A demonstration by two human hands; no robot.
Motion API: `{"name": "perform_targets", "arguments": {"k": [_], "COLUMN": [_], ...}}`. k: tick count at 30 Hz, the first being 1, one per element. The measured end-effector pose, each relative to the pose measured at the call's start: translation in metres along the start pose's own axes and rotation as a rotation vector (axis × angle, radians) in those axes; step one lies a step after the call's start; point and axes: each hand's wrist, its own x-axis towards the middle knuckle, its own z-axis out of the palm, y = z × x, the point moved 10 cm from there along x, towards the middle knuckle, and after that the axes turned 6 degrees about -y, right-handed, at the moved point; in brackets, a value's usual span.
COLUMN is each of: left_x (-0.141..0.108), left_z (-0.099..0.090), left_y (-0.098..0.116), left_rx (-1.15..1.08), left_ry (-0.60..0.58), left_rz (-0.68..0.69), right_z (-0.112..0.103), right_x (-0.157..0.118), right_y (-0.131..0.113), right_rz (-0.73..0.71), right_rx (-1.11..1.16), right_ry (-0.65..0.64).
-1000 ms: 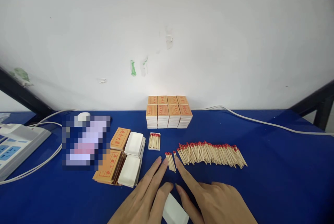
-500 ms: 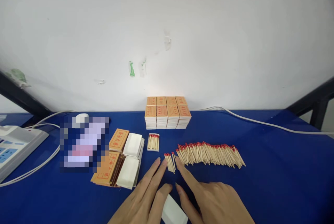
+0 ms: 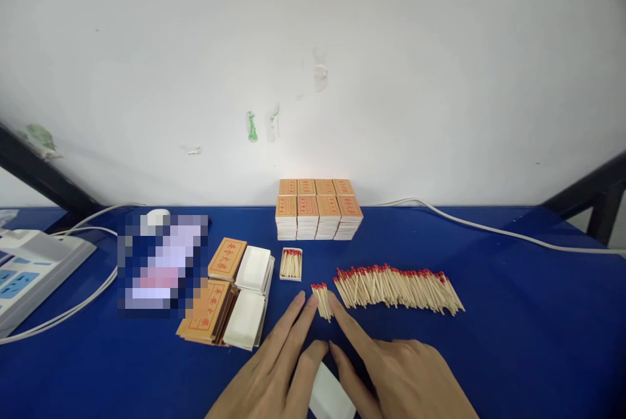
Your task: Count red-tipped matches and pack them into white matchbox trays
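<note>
A small bunch of red-headed matches [image 3: 322,302] lies on the blue table between my two index fingertips. My left hand [image 3: 278,367] is open, fingers stretched forward, with its index fingertip at the bunch's left side. From the right, my right hand [image 3: 396,373] touches the bunch with its outstretched index finger; its thumb is apart from that finger. Below and between the hands is a white matchbox tray [image 3: 331,394], partly hidden by them. A long row of loose matches [image 3: 398,287] lies to the right. Beyond the left fingertips sits a tray filled with matches [image 3: 291,264].
Stacked matchboxes [image 3: 317,209] stand against the wall. At left are orange matchbox sleeves [image 3: 210,305] and piled white trays [image 3: 244,320]. A blurred phone-like object [image 3: 169,259], a power strip [image 3: 44,269] and white cables [image 3: 469,227] also occupy the table.
The right index finger has moved slightly left against the small bunch. Its few stray matches now lie closer together, with the gap gone. The view has shifted a little.
</note>
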Motion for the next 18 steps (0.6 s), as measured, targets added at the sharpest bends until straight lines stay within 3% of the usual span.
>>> {"name": "perform_targets", "arguments": {"k": [8, 18], "left_x": [-0.002, 0.01], "left_z": [0.006, -0.008], "left_y": [-0.003, 0.013], "left_rx": [0.006, 0.118], "left_ry": [-0.023, 0.029], "left_rz": [-0.02, 0.063], "right_z": [-0.004, -0.024], "right_x": [0.002, 0.008], "right_y": [0.003, 0.0], "right_rz": [0.016, 0.048], "right_rx": [0.021, -0.049], "right_ry": [0.029, 0.119]}}
